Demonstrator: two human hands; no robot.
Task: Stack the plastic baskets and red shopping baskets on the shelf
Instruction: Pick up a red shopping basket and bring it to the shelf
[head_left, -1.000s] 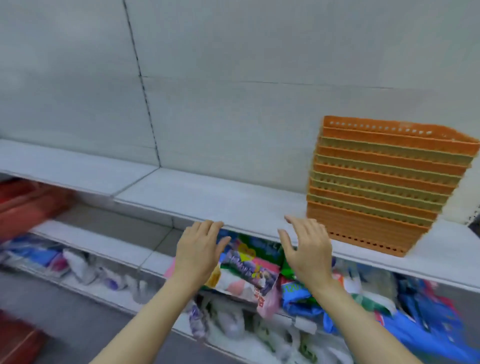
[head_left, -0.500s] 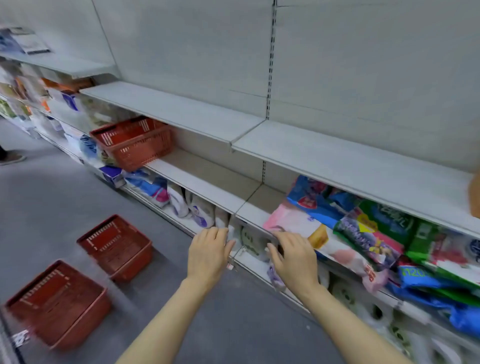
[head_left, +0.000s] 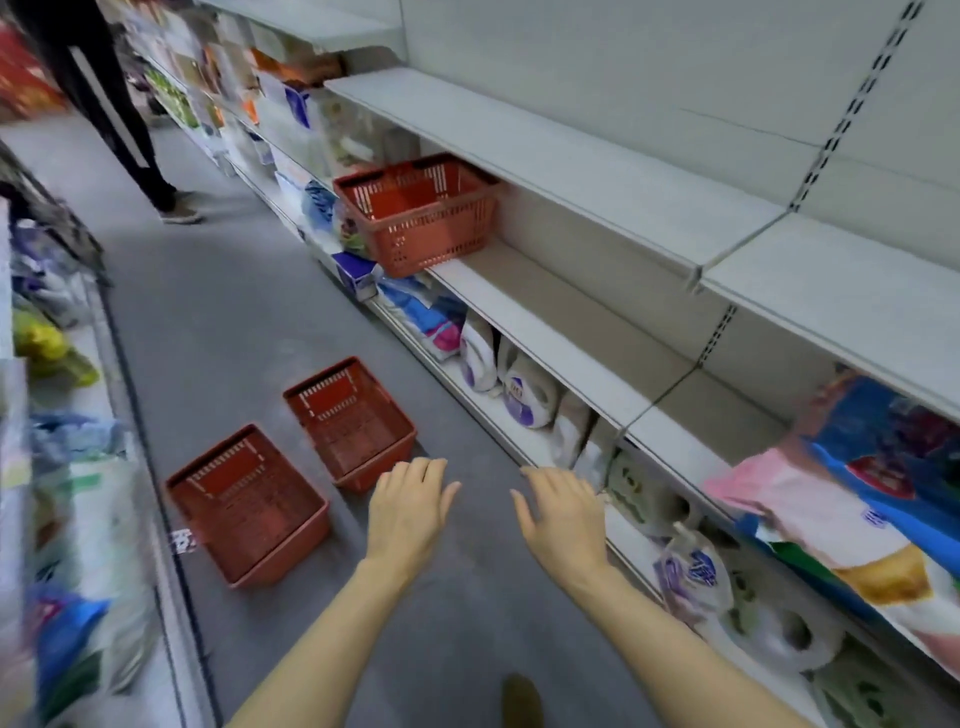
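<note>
Two red shopping baskets lie on the grey aisle floor: one (head_left: 248, 504) nearer me at the left, the other (head_left: 350, 423) just beyond it. A third red basket (head_left: 418, 213) stands on the middle shelf (head_left: 545, 322), jutting over its front edge. My left hand (head_left: 408, 506) hovers flat with fingers spread, just right of the farther floor basket and holding nothing. My right hand (head_left: 563, 512) is also stretched out flat and empty, close to the lower shelf edge. The orange plastic baskets are out of view.
White shelving runs along the right, its upper shelf (head_left: 571, 156) bare. Paper rolls (head_left: 524, 400) and bright packages (head_left: 852, 499) fill the lower levels. A person's legs (head_left: 124, 124) stand far up the aisle. More stocked shelves (head_left: 62, 467) line the left side.
My view has swung left and down the aisle, away from the stack of orange baskets. The floor baskets now lie just ahead of my hands, which remain flat and empty.
</note>
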